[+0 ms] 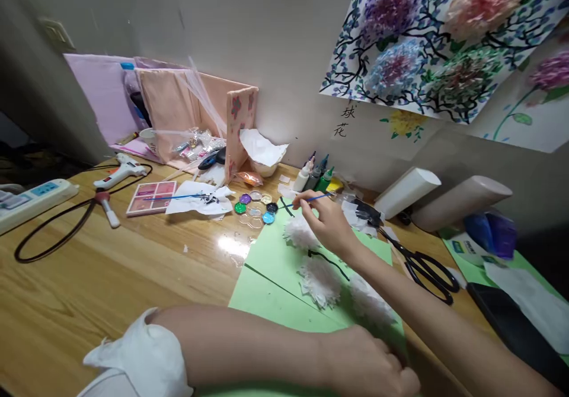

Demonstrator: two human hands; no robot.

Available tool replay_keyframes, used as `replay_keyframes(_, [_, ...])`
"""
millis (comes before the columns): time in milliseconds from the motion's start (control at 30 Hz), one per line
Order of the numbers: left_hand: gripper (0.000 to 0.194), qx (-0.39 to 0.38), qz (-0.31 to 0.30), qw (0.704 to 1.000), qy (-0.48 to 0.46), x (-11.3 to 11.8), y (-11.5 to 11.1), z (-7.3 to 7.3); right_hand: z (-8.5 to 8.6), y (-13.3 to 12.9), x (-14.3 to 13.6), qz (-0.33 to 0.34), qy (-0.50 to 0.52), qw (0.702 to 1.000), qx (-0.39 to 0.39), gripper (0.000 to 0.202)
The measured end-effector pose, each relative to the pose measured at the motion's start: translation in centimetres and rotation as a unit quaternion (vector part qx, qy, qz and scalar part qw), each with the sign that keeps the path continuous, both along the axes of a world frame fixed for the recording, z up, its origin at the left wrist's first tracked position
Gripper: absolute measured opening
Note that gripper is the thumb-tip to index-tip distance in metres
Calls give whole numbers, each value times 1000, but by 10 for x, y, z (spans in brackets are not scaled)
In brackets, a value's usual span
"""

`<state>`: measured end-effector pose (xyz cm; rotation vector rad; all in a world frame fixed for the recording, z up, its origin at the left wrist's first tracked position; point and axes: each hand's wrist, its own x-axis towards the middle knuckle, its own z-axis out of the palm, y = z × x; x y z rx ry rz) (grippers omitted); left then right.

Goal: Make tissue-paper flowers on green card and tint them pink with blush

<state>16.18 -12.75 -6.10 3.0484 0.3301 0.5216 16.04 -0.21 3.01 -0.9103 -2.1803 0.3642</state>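
My right hand (323,219) pinches a thin blue paintbrush (316,198). The brush's tip is by the black well of a flower-shaped palette (255,209), next to the upper left corner of the green paper (267,261). Several white fluffy paper flowers (320,281) sit on that paper, with black painted lines (329,259) beside them. Across the paper's lower edge rests my left hand (371,361), its fingers curled and pressed down; whether anything is under them is hidden.
Black scissors (422,266) lie right of the paper, near two rolls (409,192). Paint bottles (313,176) stand by the wall. At the left are a glue gun (120,172), a looped cable, a power strip (38,198) and a pink palette (151,198).
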Motion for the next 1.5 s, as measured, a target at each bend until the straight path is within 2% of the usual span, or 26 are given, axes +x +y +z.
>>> replay_keyframes(100, [15,-30,-10,999,-36,-1,0,-3,-15,22,-18,-14,-21,999,-26,21])
replay_keyframes(200, [15,-24,-7,998,-59,-2,0,-3,-23,32,-24,-32,-31,997,-58,25])
replay_keyframes(367, [16,-22,-27,998,-56,-2,1,-4,-26,33,-25,-31,-27,998,-53,25])
replay_keyframes(500, [15,-18,-20,998,-61,-1,1,-6,-19,26,-20,-17,6,999,-41,24])
replay_keyframes(600, [14,-18,-20,998,-49,-3,1,-5,-8,12,2,-22,64,996,-53,23])
replay_keyframes(700, [14,-10,-21,999,-35,-8,1,-2,-7,-11,51,-62,141,985,-83,20])
replay_keyframes(767, [17,-10,-17,999,-34,-11,2,1,-17,-33,94,-126,203,967,-93,18])
replay_keyframes(867, [24,-30,-14,999,-36,-14,4,5,-47,-70,153,-247,275,926,-74,16])
replay_keyframes(967, [30,-78,-16,997,-17,-14,6,9,-75,-98,187,-305,263,913,-66,18])
replay_keyframes(1067, [32,-132,-16,991,5,-13,7,12,-87,-106,196,-309,281,906,-76,17])
replay_keyframes(1167, [33,-166,-13,986,18,-13,9,15,-87,-103,197,-296,302,901,-101,17])
replay_keyframes(1300, [35,-175,-12,984,27,-12,10,17,-86,-99,199,-289,318,892,-143,15])
replay_keyframes(1500, [35,-163,-13,986,20,-11,11,18,-90,-99,205,-286,321,888,-166,14])
